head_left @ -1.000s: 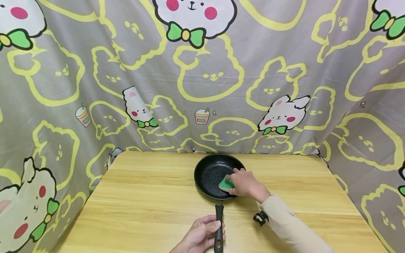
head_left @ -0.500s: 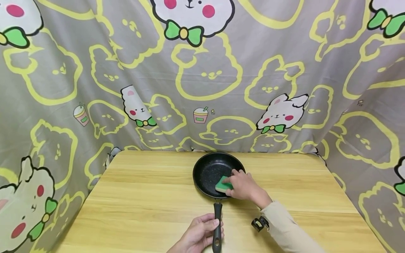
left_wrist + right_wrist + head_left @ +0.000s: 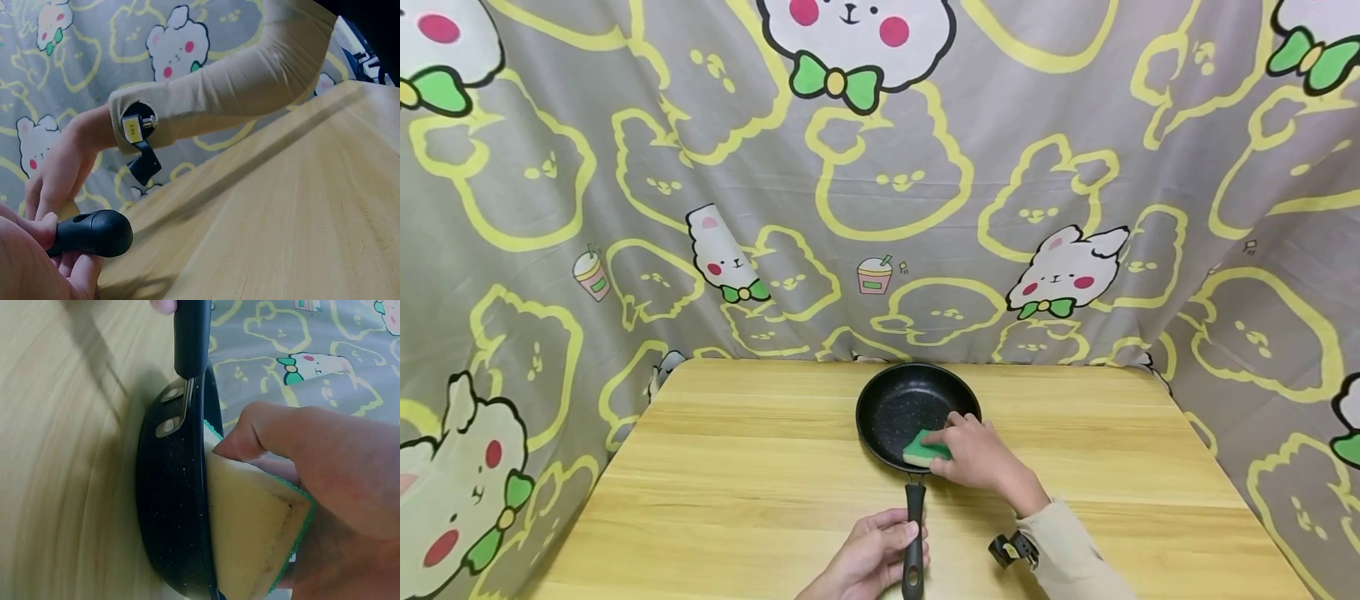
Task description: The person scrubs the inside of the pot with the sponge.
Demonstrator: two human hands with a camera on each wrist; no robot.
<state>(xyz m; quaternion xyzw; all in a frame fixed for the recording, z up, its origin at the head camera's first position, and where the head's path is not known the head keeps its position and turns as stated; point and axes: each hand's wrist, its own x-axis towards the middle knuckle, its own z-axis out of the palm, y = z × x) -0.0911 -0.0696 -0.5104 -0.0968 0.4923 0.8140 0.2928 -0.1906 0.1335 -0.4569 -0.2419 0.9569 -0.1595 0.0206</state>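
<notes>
A black frying pan (image 3: 891,408) with pale speckles stands at the back middle of the table, its handle (image 3: 914,500) pointing toward me. My left hand (image 3: 872,552) grips that handle, thumb on top and fingers wrapped beneath; the rounded handle end (image 3: 103,232) sticks out of the hand in the left wrist view. Inside the pan, at its near right side, my right hand (image 3: 979,457) holds a green and cream sponge (image 3: 923,450). The right wrist view shows the thumb (image 3: 240,440) pressing the sponge's cream side (image 3: 247,519) beside the pan rim.
The wooden table (image 3: 737,467) ends at a grey curtain (image 3: 790,192) printed with cartoon animals, which also closes off both sides. A black camera mount (image 3: 1013,550) hangs at my right wrist, low over the tabletop.
My right hand has slid the sponge toward me and slightly left within the pan. My left hand keeps its hold on the handle, and the pan stays in nearly the same place.
</notes>
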